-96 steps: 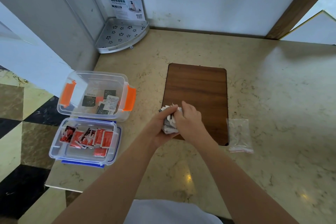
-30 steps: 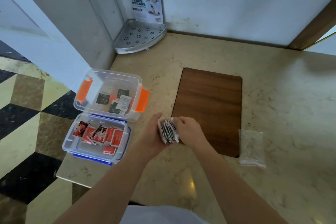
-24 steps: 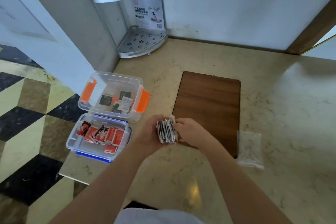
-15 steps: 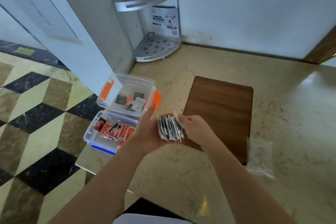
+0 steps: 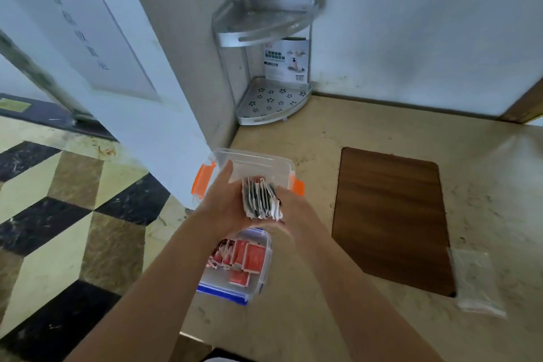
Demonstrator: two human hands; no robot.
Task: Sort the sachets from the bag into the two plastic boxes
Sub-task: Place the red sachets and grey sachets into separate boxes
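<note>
Both hands' grip clamps sachet stack over orange-latched box; blue-latched box holds red sachets.

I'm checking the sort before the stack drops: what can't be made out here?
- Head view: inside of the orange-clipped box, hidden by both hands and the stack of sachets.
- Far end of the blue-rimmed box, covered by the left hand and right hand.
- Sachet print: too small to read.
- Clear bag: contents unclear.
</note>
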